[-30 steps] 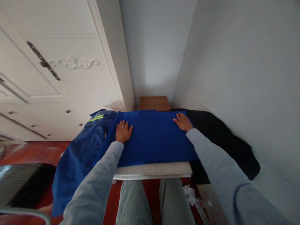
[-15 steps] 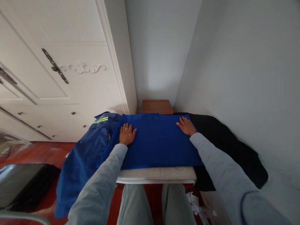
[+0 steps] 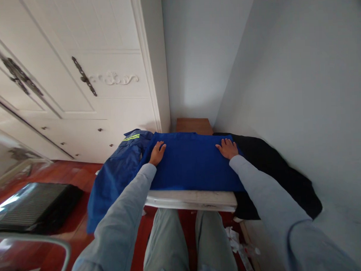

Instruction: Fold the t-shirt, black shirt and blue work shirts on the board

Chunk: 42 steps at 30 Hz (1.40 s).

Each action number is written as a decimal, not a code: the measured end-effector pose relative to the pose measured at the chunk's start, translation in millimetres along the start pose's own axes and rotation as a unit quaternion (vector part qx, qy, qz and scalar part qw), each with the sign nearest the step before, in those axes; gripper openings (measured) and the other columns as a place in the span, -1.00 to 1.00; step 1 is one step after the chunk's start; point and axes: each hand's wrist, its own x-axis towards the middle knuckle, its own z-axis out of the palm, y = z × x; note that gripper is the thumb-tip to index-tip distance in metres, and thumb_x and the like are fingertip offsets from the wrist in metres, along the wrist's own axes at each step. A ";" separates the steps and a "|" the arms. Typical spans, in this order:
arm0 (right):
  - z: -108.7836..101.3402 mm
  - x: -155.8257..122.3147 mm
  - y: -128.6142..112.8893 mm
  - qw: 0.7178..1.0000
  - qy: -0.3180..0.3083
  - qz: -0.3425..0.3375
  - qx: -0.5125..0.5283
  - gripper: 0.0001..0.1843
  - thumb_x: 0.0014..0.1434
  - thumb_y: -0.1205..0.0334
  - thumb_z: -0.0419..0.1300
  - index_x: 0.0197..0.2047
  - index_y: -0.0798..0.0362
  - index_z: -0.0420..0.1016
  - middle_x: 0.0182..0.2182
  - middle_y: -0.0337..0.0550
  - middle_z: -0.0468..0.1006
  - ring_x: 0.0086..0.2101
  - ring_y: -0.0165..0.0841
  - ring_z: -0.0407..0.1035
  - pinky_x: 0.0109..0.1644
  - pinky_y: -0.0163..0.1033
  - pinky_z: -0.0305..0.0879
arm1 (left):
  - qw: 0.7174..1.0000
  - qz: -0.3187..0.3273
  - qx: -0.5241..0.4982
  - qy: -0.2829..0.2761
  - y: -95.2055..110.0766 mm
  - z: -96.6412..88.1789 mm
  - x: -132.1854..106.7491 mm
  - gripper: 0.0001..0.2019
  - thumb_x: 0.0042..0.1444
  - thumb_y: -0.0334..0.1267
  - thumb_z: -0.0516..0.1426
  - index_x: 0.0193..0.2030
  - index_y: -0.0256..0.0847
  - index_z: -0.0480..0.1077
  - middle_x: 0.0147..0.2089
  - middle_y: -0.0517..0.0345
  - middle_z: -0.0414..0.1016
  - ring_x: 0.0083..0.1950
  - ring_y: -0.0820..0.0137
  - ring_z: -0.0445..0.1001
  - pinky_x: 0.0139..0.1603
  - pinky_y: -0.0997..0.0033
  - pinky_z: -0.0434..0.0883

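A bright blue folded cloth (image 3: 193, 162) lies flat across a small white table (image 3: 191, 200). My left hand (image 3: 157, 152) rests flat on the cloth's far left corner, fingers stretched out. My right hand (image 3: 227, 148) lies flat on the far right corner, fingers spread. Both hands press on the cloth and hold nothing. A darker blue work jacket (image 3: 117, 177) with a yellow reflective stripe hangs off the table's left side, touching the cloth's left edge.
A black garment (image 3: 276, 175) drapes off the table's right side against the grey wall. A white wardrobe (image 3: 78, 87) stands at the left. A wooden stand (image 3: 193, 125) sits behind the table. A dark ribbed object (image 3: 31, 204) lies on the red floor; paper scraps (image 3: 237, 240) lie below.
The view has swung left and tilted. My left hand has slid up toward the cloth's far left corner. My right hand stays at the far right corner.
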 end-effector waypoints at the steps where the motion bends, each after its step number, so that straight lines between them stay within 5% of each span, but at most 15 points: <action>1: -1.5 -6.7 -5.7 1.000 0.015 -0.012 0.002 -0.12 0.40 -0.22 -0.31 0.45 0.33 0.11 0.40 0.40 0.15 0.39 0.13 0.00 0.40 0.30 -0.09 | 1.000 0.004 -0.002 0.010 -2.8 -7.3 -4.6 -0.51 0.44 -0.15 -0.19 0.33 -0.26 0.33 0.35 -0.12 0.41 0.48 0.15 0.21 0.44 -0.01 0.22; 5: -4.2 -41.1 -29.6 0.990 0.044 -0.135 0.011 -0.15 0.41 -0.21 -0.30 0.46 0.28 0.11 0.42 0.31 0.15 0.41 0.04 -0.01 0.44 0.20 -0.12 | 0.997 0.070 0.035 0.026 -17.6 -33.3 -33.6 -0.50 0.41 -0.07 -0.10 0.33 -0.28 0.32 0.39 -0.13 0.36 0.51 0.15 0.13 0.47 0.01 0.18; 8: -3.0 -60.5 -41.1 0.981 0.036 -0.189 0.010 -0.16 0.41 -0.22 -0.27 0.46 0.23 0.14 0.43 0.25 0.14 0.42 0.00 -0.03 0.46 0.16 -0.13 | 0.990 0.075 0.115 -0.020 -27.5 -41.1 -54.2 -0.42 0.40 0.01 -0.08 0.36 -0.38 0.27 0.44 -0.26 0.26 0.53 0.05 0.07 0.49 -0.02 0.10; 12: 2.4 -65.5 -40.8 0.987 -0.001 -0.162 0.016 -0.20 0.41 -0.17 -0.27 0.44 0.24 0.19 0.41 0.27 0.18 0.41 0.02 0.01 0.43 0.19 -0.07 | 0.981 0.028 0.172 -0.083 -33.5 -37.9 -66.3 -0.36 0.40 0.03 -0.08 0.39 -0.45 0.22 0.45 -0.36 0.21 0.51 0.01 0.11 0.50 0.00 0.05; 21: -10.1 -72.4 -43.7 0.989 -0.015 -0.134 0.061 -0.22 0.42 -0.17 -0.27 0.46 0.19 0.13 0.42 0.22 0.17 0.41 0.00 0.00 0.43 0.23 -0.04 | 0.985 0.029 0.158 -0.064 -19.8 -52.4 -71.1 -0.38 0.40 0.03 -0.10 0.40 -0.41 0.20 0.44 -0.33 0.25 0.49 0.05 0.16 0.47 0.02 0.10; 25: -24.4 -124.7 -49.5 0.969 0.038 -0.188 0.153 -0.22 0.42 -0.18 -0.20 0.47 0.17 0.13 0.39 0.18 0.25 0.38 -0.06 0.10 0.43 0.14 0.05 | 0.990 0.097 0.098 -0.017 -5.9 -61.7 -115.8 -0.42 0.40 -0.02 -0.07 0.39 -0.40 0.21 0.45 -0.27 0.24 0.51 0.10 0.13 0.48 0.08 0.12; 29: -38.2 -193.4 -59.4 0.937 0.024 -0.251 0.243 -0.31 0.38 -0.17 -0.03 0.42 0.01 0.25 0.32 0.05 0.37 0.31 -0.10 0.24 0.40 0.14 0.14 | 0.979 0.193 0.040 -0.050 12.6 -58.3 -169.4 -0.45 0.35 -0.05 0.01 0.39 -0.28 0.24 0.48 -0.16 0.21 0.52 0.14 0.11 0.49 0.07 0.15; 34: -45.3 -243.9 -83.3 0.898 -0.031 -0.224 0.377 -0.53 0.34 -0.14 0.07 0.04 -0.03 0.62 0.02 0.01 0.64 0.08 -0.09 0.48 0.27 0.11 0.31 | 0.957 0.279 0.014 -0.077 58.8 -44.9 -194.2 -0.51 0.33 -0.19 0.03 0.36 -0.25 0.29 0.40 -0.18 0.32 0.42 0.14 0.29 0.40 0.06 0.27; 37: -38.9 -256.1 -96.1 0.835 -0.127 -0.111 0.523 -0.55 0.22 -0.21 0.20 -0.14 -0.01 0.64 -0.15 -0.03 0.69 -0.11 -0.09 0.58 0.08 0.09 0.48 | 0.934 0.347 0.030 -0.075 96.3 -36.8 -189.3 -0.50 0.30 -0.29 0.04 0.37 -0.26 0.27 0.40 -0.21 0.32 0.41 0.12 0.30 0.39 0.08 0.27; 42: -25.4 -266.7 -99.9 0.641 -0.241 0.042 0.727 -0.55 0.02 -0.09 0.45 -0.14 0.05 0.60 -0.13 -0.03 0.70 -0.17 -0.18 0.62 0.03 -0.03 0.51 | 0.917 0.381 0.086 -0.079 144.5 -13.5 -164.8 -0.53 0.30 -0.31 0.08 0.34 -0.30 0.30 0.37 -0.25 0.36 0.38 0.12 0.35 0.33 0.12 0.32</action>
